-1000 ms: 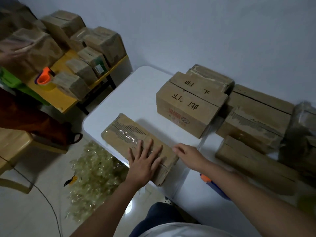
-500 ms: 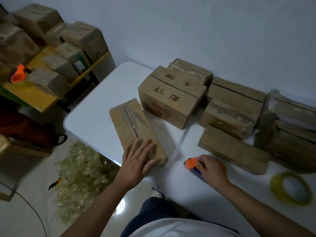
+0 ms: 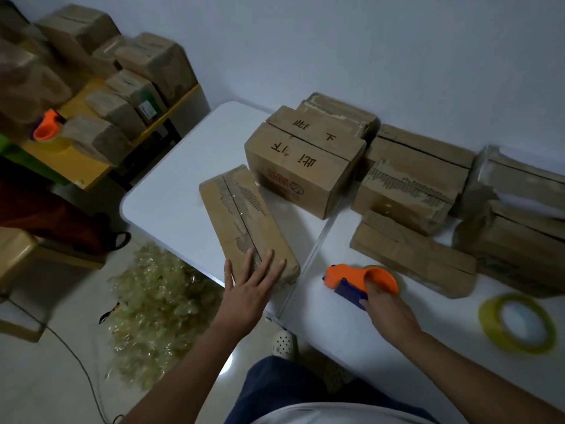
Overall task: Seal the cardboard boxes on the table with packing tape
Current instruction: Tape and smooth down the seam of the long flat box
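The right hand (image 3: 383,304), which a second ago lay empty beside the flat box (image 3: 247,223), now has its fingers clenched round the orange tape dispenser (image 3: 356,278) on the white worktop (image 3: 171,203). The left hand (image 3: 249,289) still presses with released, straight fingers on the near end of this box, at 6 o'clock of the big printed box (image 3: 301,166). I judge the taping of its centre seam comes next. A spare tape roll (image 3: 516,322) lies at 3 o'clock, blurred. The dispenser's blade and the loose tape end are hidden, and the right-side boxes (image 3: 516,228) are cut off.
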Available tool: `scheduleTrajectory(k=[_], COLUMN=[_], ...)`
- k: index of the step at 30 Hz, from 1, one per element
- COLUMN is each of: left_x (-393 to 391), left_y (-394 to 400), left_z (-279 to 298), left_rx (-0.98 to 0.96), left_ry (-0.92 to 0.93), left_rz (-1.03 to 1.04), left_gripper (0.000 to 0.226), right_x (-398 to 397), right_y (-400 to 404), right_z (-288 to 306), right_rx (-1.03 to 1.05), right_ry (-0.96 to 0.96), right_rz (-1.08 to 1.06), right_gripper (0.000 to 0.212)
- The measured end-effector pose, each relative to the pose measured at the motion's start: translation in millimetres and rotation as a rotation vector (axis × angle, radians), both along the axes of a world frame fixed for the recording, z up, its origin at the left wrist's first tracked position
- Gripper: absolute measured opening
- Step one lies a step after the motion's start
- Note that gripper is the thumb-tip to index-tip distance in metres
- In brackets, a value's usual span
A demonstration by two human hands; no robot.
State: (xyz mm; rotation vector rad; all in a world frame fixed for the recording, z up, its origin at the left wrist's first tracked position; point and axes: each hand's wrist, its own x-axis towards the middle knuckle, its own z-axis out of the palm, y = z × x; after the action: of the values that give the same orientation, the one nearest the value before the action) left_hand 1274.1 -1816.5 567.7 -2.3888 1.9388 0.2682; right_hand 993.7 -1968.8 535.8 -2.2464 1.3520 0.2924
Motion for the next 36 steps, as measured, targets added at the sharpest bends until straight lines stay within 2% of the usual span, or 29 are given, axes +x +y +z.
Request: scheduleTrajectory(k=[2,4,7,8,11,14,16,20,23,28,32,36], left_x=[-1.5,-0.5,-6.8,-13.1,-34.8,-54.2,-58.9,-62.6,-64.0,-64.0,-62.9,-66.8], left_y=[-2.6,-9.0,-19.1,-23.0,-39.4,-59.1,-67.4,-71.1,-68.7,-61.5,-54.2,-48.9], left_z=[1.6,6.6,16.9,24.3,42.9,60.4,64.8,73.1,78.8,73.1,67.7,63.8], left_rx=[0.012,0.065,0.069,0.001,-0.237,-0.153,-0.058,0.012,0.007,0.005,-0.005,-0.078], left_ry=[-0.052,-0.042,0.058,0.147,0.609,1.139,1.279,1.411,1.425,1.517,1.564,1.540], left_rz=[-0.046,-0.034,-0.002,0.013,0.240,0.574,0.655,0.614,0.583,0.668,0.730,0.822], left_gripper=[0.088,0.079,0.063,0.062,0.048,0.025,0.030,0.038,0.039,0.027,0.025,0.032], right_x=[-1.5,-0.5,0.2,-0.3,-3.6,-5.0,-4.8,-6.5,-7.8,-4.0,9.2,24.1], right_y=[-1.1,-1.1,-4.4,-5.5,-7.3,-11.4,-13.9,-18.3,-20.8,-24.9,-23.4,-26.8], right_z=[8.6,21.8,40.9,47.4,65.1,80.2,86.9,94.6,96.5,97.4,101.8,103.3], right_rx=[-0.023,0.052,0.108,0.118,0.163,0.222,0.244,0.273,0.287,0.345,0.362,0.217], right_ry=[-0.055,-0.165,-0.307,-0.346,-0.432,-0.487,-0.490,-0.484,-0.463,-0.418,-0.401,-0.326], right_rz=[0.073,0.106,0.099,0.102,0.093,0.070,0.089,0.118,0.133,0.145,0.092,0.103], right_gripper=[0.033,0.033,0.030,0.027,0.022,0.023,0.026,0.024,0.023,0.022,0.039,0.046])
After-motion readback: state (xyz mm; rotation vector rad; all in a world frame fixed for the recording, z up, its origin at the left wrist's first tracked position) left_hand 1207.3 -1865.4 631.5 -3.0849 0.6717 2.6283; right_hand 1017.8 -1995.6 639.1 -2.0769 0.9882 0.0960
